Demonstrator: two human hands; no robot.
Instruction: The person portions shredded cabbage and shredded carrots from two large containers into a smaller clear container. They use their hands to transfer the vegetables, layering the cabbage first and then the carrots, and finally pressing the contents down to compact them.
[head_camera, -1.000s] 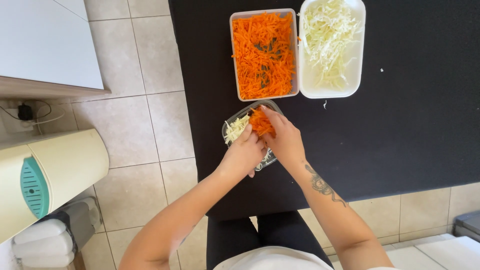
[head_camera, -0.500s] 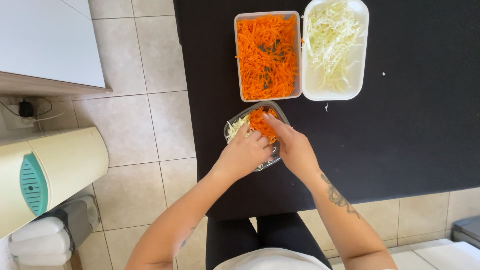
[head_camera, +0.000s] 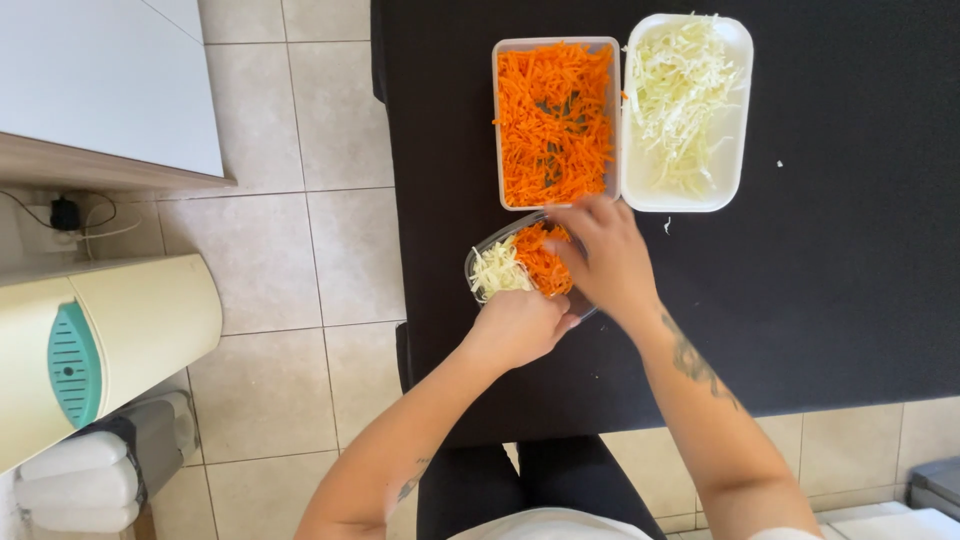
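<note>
A small clear plastic container (head_camera: 484, 256) sits on the black table (head_camera: 840, 270), holding shredded cabbage (head_camera: 497, 271) on its left and grated carrot (head_camera: 541, 262) on its right. My left hand (head_camera: 518, 327) grips the container's near edge. My right hand (head_camera: 604, 258) lies over the container's right side, fingers spread above the carrot and reaching toward the trays. Just beyond stand a rectangular tray of grated carrot (head_camera: 555, 118) and a white tray of shredded cabbage (head_camera: 686, 108), side by side.
The table's left edge drops to a beige tiled floor (head_camera: 290, 260). A cream appliance with a teal panel (head_camera: 95, 350) stands at the left, with a white cabinet (head_camera: 105, 85) above it. Small cabbage scraps (head_camera: 779, 164) lie on the table.
My right hand has lifted off the carrot in the small container and moved up toward the trays. My left hand stays on the container.
</note>
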